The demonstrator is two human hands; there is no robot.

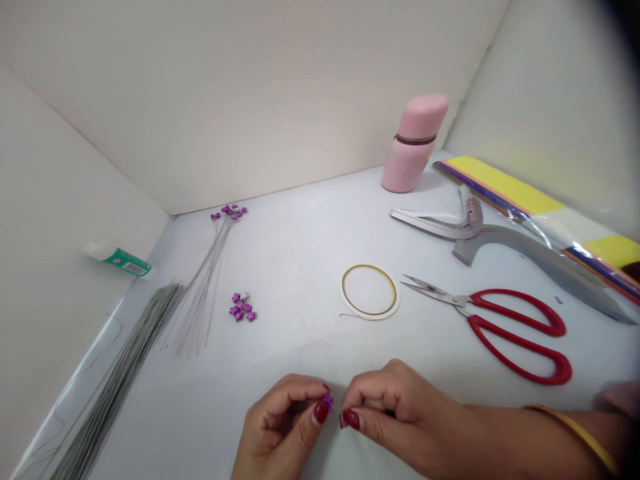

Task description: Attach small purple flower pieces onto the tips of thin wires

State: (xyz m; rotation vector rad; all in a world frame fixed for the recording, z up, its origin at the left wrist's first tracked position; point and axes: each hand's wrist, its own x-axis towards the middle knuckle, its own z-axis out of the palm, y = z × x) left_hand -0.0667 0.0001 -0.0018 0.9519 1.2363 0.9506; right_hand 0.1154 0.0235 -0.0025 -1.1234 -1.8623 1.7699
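Left fingers [304, 433] (pinched) — purple piece [329, 403] between

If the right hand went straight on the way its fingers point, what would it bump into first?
Probably the small purple ornament pinched by the left hand, just across a narrow gap from the right hand, though depth is unclear.

Left hand [280, 427]: thumb and forefinger grip small purple ornament [329, 403]. Right hand [400, 413]: fingertips pinch thin wire [337, 408] just beside ornament. Ahead: narrow white tape ring [373, 315]; red-handled metal scissors [459, 301] right of ring. Left: purple star-shaped pieces [240, 308] in pile; purple-tipped wire stems [213, 253]; straight grey wire bundle [125, 373]. Rear: pink cylindrical bottle [410, 160].
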